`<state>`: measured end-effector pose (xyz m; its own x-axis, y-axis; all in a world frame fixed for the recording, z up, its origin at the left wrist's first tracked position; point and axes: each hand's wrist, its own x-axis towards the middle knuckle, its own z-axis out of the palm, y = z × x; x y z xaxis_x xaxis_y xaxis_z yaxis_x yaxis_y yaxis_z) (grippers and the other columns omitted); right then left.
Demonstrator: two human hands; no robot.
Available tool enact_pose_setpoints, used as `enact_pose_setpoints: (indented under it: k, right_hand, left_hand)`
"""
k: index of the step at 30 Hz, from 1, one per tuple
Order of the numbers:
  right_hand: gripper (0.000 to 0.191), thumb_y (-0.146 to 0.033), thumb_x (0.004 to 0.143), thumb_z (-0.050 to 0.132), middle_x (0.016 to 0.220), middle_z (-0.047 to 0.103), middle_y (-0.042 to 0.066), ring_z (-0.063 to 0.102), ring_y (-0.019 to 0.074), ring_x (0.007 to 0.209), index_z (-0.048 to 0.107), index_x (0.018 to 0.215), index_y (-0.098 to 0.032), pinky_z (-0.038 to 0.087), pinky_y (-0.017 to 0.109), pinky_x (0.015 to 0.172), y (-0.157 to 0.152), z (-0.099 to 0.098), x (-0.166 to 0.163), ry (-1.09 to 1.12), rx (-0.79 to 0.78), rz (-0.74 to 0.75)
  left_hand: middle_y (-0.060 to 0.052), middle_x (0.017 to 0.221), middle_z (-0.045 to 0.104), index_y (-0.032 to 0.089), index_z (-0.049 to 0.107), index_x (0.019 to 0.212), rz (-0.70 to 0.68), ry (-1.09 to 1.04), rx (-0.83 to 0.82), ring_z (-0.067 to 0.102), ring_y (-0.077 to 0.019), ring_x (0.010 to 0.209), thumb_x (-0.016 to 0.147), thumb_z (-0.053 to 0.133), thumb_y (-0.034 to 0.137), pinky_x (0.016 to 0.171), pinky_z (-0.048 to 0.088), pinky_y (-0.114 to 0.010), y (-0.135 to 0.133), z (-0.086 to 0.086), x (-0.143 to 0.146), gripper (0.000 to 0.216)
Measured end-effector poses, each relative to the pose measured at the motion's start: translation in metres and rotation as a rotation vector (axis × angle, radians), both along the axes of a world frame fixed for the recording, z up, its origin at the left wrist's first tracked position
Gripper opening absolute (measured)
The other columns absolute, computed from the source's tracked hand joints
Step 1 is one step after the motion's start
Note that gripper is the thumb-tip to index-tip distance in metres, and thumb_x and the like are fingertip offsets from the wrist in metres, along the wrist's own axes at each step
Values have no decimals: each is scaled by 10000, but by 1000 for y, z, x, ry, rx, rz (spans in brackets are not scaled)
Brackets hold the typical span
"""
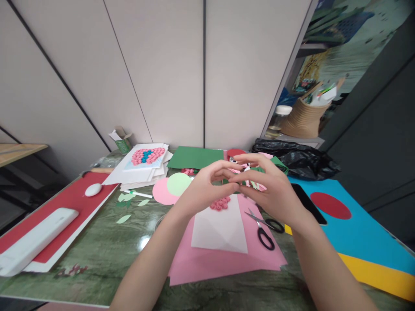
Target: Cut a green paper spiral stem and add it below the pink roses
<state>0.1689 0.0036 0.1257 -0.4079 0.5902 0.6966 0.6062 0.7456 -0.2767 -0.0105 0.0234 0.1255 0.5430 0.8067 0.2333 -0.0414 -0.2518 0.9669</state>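
Observation:
My left hand (pixel 204 188) and my right hand (pixel 270 185) are raised together over the table, fingertips meeting in a pinch around something small that I cannot make out. Directly below them lies a white card (pixel 220 229) with a cluster of small pink paper balls (pixel 221 203) at its top. The card rests on a pink paper sheet (pixel 223 259). Black-handled scissors (pixel 264 229) lie just right of the card, under my right wrist.
Green paper (pixel 194 156), pink and light-green paper circles (pixel 170 188), a finished pink-ball heart card (pixel 147 156) on stacked white sheets, green paper leaves (pixel 125 207), a white mouse (pixel 93 189), a white keyboard (pixel 35 235) on a red mat, a phone (pixel 308 203), blue paper (pixel 359 224), a black bag (pixel 298 157).

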Motion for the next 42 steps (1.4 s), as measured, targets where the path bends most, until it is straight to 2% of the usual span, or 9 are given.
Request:
enact_pose_setpoints:
  k: [7, 15, 23, 28, 33, 39, 42]
  right_hand:
    - [150, -101, 756, 636, 1138, 562, 65, 545, 232, 1074, 648, 807, -241, 466, 405, 849, 1, -1, 0, 82, 73, -88]
    - [184, -46, 698, 658, 1117, 569, 75, 545, 229, 1062, 582, 728, -211, 453, 402, 862, 3, -2, -6, 65, 112, -88]
    - [113, -126, 745, 662, 1117, 570, 72, 540, 227, 1063, 600, 752, -219, 445, 415, 880, -1, -2, -5, 54, 106, -91]
    - [82, -157, 780, 648, 1112, 574, 62, 541, 213, 1058, 636, 807, -234, 461, 392, 872, -2, 1, -4, 56, 52, -50]
    - [149, -148, 821, 602, 1173, 549, 74, 514, 212, 1109, 662, 917, -245, 458, 390, 899, -2, 1, -2, -18, -1, 23]
    - [163, -111, 805, 605, 1155, 562, 80, 531, 225, 1081, 669, 890, -234, 459, 404, 867, 1, 0, -2, 51, 101, -66]
    - [152, -112, 786, 620, 1139, 570, 73, 544, 226, 1044, 668, 857, -237, 465, 410, 842, 2, -2, -3, 84, 134, -92]
  left_hand:
    - [-34, 936, 628, 248, 569, 1083, -14, -23, 5, 595, -159, 893, 776, 629, 192, 683, 489, -255, 1, -1, 0, 318]
    - [-45, 934, 619, 219, 571, 1051, -21, -33, -42, 586, -167, 900, 773, 644, 231, 669, 482, -253, -2, -1, 2, 288]
    - [-1, 796, 611, 229, 583, 1057, -44, -100, -102, 584, -103, 729, 770, 658, 242, 632, 468, -224, -2, -1, 3, 297]
    - [9, 783, 607, 232, 584, 1050, -30, -93, -75, 584, -94, 723, 773, 652, 229, 636, 480, -217, -1, -1, 2, 286]
    - [16, 762, 604, 242, 586, 1030, 15, -19, -25, 601, -110, 725, 769, 639, 196, 614, 495, -225, -1, 0, 1, 270]
    - [-9, 889, 662, 262, 580, 1041, 50, -16, -13, 626, -135, 832, 745, 674, 227, 662, 507, -235, -2, 1, 0, 312]
    - [-12, 888, 664, 265, 582, 1046, 48, -25, -22, 628, -142, 836, 744, 677, 228, 652, 505, -239, -3, 0, 1, 319]
